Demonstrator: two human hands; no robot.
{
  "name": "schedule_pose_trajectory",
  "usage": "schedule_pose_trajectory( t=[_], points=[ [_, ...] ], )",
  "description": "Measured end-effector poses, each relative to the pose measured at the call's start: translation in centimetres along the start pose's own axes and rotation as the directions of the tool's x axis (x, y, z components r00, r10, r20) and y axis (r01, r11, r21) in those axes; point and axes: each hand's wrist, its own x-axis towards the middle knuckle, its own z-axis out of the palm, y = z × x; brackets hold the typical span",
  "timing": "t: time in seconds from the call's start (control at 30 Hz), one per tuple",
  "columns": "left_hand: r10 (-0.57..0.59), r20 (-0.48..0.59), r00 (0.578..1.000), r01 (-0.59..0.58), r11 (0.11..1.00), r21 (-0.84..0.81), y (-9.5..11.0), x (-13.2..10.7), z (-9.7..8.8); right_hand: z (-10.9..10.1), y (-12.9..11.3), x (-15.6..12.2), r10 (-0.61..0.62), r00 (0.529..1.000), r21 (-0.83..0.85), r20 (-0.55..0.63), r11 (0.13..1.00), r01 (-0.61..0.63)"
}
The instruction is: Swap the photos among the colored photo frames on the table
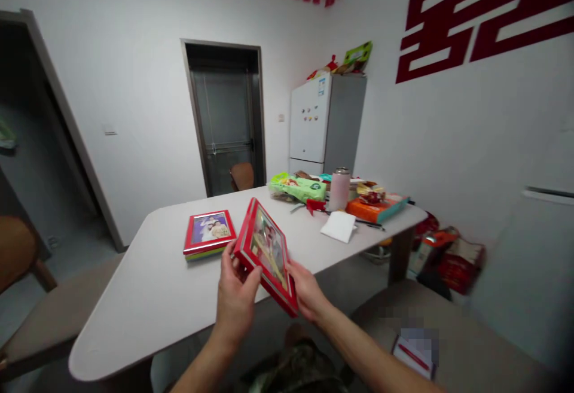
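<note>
Both hands hold a red picture frame (268,249) with a photo in it, tilted up over the table's near edge. My left hand (237,291) grips its lower left side, the thumb on the front border and the fingers behind. On the right side edge, my right hand (307,288) has its fingers closed round the border, partly hidden behind it. Just left of the held frame, a stack of picture frames (210,234) lies on the white table (165,297); the top one is red with a photo of people, and a green edge shows below.
At the table's far right are a pink tumbler (339,189), a green packet (300,189), an orange box (372,209) and a white paper (339,227). A notebook with a red pen (413,354) lies on the bench at right. Bags (460,261) stand by the wall.
</note>
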Motion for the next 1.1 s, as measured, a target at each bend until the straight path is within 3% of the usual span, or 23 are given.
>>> schedule_pose_trajectory(
  t=[0.03, 0.13, 0.27, 0.4, 0.53, 0.63, 0.77, 0.87, 1.0, 1.1],
  points=[
    [-0.032, 0.022, 0.999, 0.032, 0.999, -0.012, -0.5, 0.8, 0.1, -1.5, -0.4, 1.3, -0.01, 1.0, -0.247, -0.024, 0.969, 0.004],
    [-0.108, 0.078, 0.991, 0.102, 0.992, 0.071, -3.4, 2.5, 0.2, -5.7, -1.3, 5.3, -0.006, 0.996, -0.431, -0.087, 0.902, -0.032],
    [-0.148, 0.08, 0.986, 0.102, 0.904, 0.416, -7.9, 3.5, 0.3, -9.1, -1.8, 9.5, 0.0, 0.992, -0.663, -0.13, 0.743, -0.086],
    [-0.193, 0.079, 0.978, 0.103, 0.774, 0.625, -10.0, 4.0, 0.6, -10.6, -2.1, 11.8, 0.013, 0.991, -0.83, -0.134, 0.544, -0.12],
    [-0.234, 0.066, 0.97, 0.1, 0.633, 0.768, -10.6, 4.5, 1.4, -11.3, -2.3, 12.8, 0.031, 0.992, -0.921, -0.121, 0.369, -0.124],
    [-0.249, 0.066, 0.966, 0.093, 0.577, 0.812, -10.7, 4.8, 1.8, -11.0, -2.4, 12.9, 0.007, 0.994, -0.958, -0.109, 0.267, -0.107],
    [-0.237, 0.085, 0.968, 0.073, 0.585, 0.807, -10.3, 4.9, 0.8, -7.6, -2.3, 12.2, -0.12, 0.991, -0.982, -0.061, 0.183, -0.038],
    [-0.228, 0.055, 0.972, 0.103, 0.625, 0.774, -9.7, 5.0, -2.0, -2.1, -1.6, 11.6, -0.221, 0.972, -0.981, 0.079, 0.154, 0.115],
    [-0.264, -0.069, 0.962, 0.238, 0.691, 0.683, -8.9, 5.9, -6.7, 6.5, -0.1, 11.7, -0.231, 0.916, -0.921, 0.328, 0.137, 0.364],
    [-0.296, -0.174, 0.939, 0.342, 0.763, 0.548, -8.5, 6.5, -9.3, 10.6, 1.0, 11.9, -0.211, 0.873, -0.873, 0.441, 0.127, 0.471]
  ],
)
